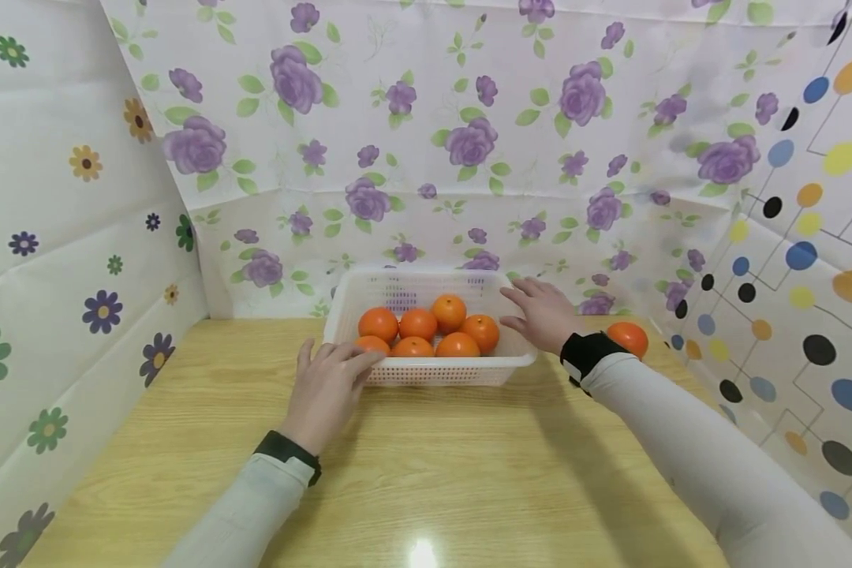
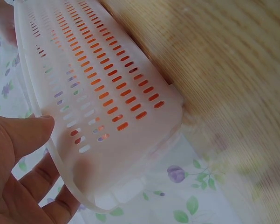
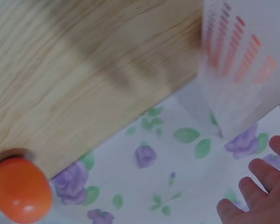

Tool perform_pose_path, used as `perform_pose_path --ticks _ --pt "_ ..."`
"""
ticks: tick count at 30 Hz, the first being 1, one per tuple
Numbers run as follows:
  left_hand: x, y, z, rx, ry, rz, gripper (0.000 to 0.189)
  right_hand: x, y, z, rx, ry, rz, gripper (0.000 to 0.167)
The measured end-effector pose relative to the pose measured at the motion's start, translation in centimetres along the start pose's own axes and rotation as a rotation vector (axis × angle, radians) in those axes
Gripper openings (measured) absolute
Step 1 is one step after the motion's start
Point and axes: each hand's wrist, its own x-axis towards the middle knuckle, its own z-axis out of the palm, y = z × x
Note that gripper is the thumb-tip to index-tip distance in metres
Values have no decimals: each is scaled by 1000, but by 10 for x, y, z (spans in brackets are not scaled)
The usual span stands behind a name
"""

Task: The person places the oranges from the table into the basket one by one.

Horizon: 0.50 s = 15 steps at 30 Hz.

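Note:
A white perforated plastic basket [image 1: 440,371] stands on the wooden table near the back, holding several oranges [image 1: 449,313]. At its front left corner is my left hand [image 1: 329,386]. The left wrist view shows that hand's thumb [image 2: 30,133] outside the basket rim and fingers passing behind it, gripping the edge. My right hand [image 1: 543,315] hovers by the basket's right rim with fingers spread, holding nothing. In the right wrist view, its fingers [image 3: 265,175] look apart from the basket wall [image 3: 251,51].
A smooth red-orange round fruit [image 1: 628,339] sits at the table's right back, partly behind the right wrist. Flower-patterned sheeting [image 1: 412,158] rises behind the table [image 1: 454,465], and dotted sheeting [image 1: 809,260] borders the right side.

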Motion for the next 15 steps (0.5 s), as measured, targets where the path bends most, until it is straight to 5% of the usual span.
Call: perform_pose_path --ticks 15 --pt "-1 -1 0 8 12 12 37 -43 47 -4 65 17 140 67"
